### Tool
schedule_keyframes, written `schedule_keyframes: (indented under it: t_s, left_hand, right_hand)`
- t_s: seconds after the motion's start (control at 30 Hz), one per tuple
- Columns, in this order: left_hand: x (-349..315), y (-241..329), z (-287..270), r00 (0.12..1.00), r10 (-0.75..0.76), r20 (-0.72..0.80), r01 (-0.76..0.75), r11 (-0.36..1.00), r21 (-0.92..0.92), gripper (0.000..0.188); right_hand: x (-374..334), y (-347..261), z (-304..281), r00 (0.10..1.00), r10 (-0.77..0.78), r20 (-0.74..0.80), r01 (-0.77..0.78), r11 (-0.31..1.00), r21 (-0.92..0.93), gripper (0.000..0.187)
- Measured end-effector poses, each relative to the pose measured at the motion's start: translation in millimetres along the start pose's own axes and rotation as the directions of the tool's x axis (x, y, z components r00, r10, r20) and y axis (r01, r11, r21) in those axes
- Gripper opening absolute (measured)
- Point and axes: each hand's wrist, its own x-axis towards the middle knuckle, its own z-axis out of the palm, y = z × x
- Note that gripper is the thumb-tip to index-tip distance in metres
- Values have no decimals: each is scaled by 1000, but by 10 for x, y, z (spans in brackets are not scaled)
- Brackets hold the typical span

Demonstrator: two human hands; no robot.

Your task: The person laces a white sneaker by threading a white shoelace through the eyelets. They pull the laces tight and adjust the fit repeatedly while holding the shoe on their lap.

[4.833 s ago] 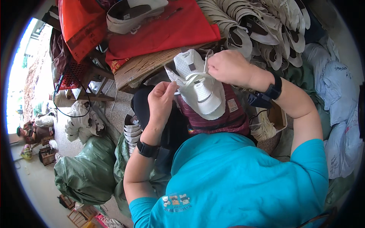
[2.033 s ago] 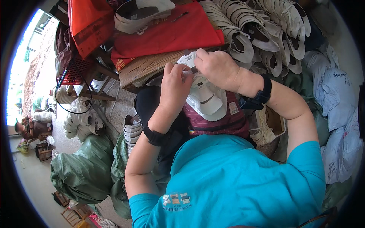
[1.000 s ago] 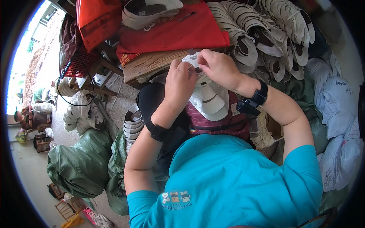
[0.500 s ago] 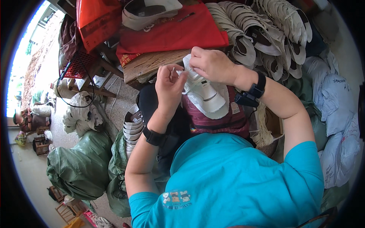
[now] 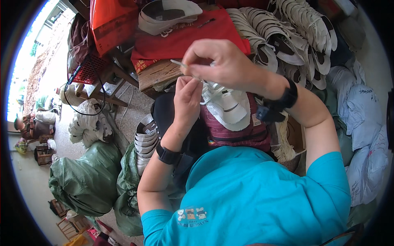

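A white shoe upper point(image 5: 234, 112) rests on a maroon striped cloth point(image 5: 223, 137) over my lap. Laces run across its front, and its far part is hidden under my right hand. Just left of the upper, my left hand point(image 5: 188, 98) is closed in a pinch at the lace. My right hand point(image 5: 223, 63) is directly above it, thumb and fingers pinched together, slightly blurred. A thin white end of the shoelace point(image 5: 177, 62) sticks out leftward from the right fingers. Both hands' fingertips nearly meet.
Ahead is a wooden table point(image 5: 158, 78) with a red cloth point(image 5: 191, 39) and shoe uppers point(image 5: 170, 16). Rows of stacked uppers point(image 5: 283, 35) stand at the far right. Green sacks point(image 5: 88, 180) lie left, pale bags point(image 5: 365, 115) right. A yarn bundle point(image 5: 284, 141) hangs beside my lap.
My right hand has left the upper's far end, moving left and up over my left hand. A lace end now projects from its fingers. The left hand has moved slightly down and right.
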Motion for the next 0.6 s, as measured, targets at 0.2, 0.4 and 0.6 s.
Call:
schedule_keyframes:
  t_s: [0.2, 0.4, 0.6]
  left_hand:
    - [76, 234, 44, 997, -66, 32, 58, 976, 209, 15]
    - [196, 151, 171, 982, 174, 73, -185, 804, 565, 8]
    - [243, 203, 218, 985, 133, 114, -175, 709, 683, 9]
  right_hand:
    - [-680, 25, 51, 949, -55, 310, 45, 998, 40, 6]
    - [-965, 52, 225, 943, -182, 279, 193, 981, -13, 3]
    - [-1026, 144, 237, 943, -178, 281, 186, 983, -2, 3]
